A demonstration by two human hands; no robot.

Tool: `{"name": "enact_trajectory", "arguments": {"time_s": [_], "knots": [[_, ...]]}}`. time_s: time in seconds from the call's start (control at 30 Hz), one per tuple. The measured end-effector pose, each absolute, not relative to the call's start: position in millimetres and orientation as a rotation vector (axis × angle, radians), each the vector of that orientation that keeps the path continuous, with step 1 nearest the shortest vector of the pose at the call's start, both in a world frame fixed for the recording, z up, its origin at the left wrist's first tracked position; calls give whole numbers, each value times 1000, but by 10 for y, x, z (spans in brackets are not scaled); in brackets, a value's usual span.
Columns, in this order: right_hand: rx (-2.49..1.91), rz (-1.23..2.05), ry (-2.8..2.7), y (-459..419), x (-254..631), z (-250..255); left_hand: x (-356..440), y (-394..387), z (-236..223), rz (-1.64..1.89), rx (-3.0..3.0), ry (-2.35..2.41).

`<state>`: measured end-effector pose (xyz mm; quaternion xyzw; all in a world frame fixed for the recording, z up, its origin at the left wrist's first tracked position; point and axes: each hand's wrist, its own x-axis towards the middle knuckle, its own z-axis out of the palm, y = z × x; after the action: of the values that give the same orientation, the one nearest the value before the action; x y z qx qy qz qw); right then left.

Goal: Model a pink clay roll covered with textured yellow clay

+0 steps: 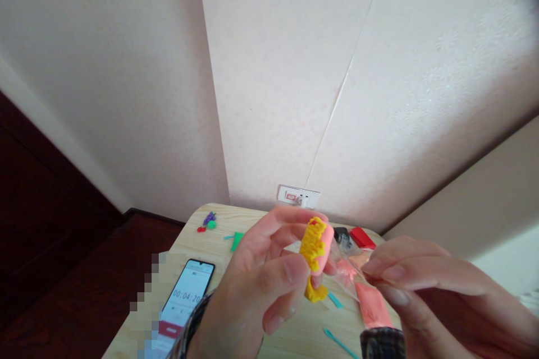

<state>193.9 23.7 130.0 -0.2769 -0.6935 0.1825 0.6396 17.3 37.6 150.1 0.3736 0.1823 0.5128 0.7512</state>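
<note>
My left hand (263, 280) is closed around a small pink clay piece (323, 252) with a crumpled yellow clay layer (312, 244) on its side. Thumb and fingers grip it from both sides, above the table. Just below it shows a lump of yellow clay (315, 290); I cannot tell whether it joins the held piece. To the right, my right hand (425, 283) is pinched, thumb against fingertips, apart from the clay. Whatever lies between those fingertips is too small or hidden to make out.
On the wooden table (290, 336) lie a phone (189, 297) with a running timer, small clay fruits (208, 221), a green packet (237, 240), pink clay (374, 305), a red packet (362, 238), a black packet (343, 236) and a teal stick tool (339, 342). Behind stands a wall with a socket (298, 195).
</note>
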Motion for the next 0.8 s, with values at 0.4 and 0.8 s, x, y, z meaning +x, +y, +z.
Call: {"name": "enact_trajectory", "arguments": {"time_s": [0.4, 0.8], "knots": [[-675, 445, -1532, 221, 1940, 1305, 180, 403, 1491, 1098, 803, 415], [-746, 388, -1457, 233, 1840, 1360, 185, 395, 1488, 1093, 806, 454]]}}
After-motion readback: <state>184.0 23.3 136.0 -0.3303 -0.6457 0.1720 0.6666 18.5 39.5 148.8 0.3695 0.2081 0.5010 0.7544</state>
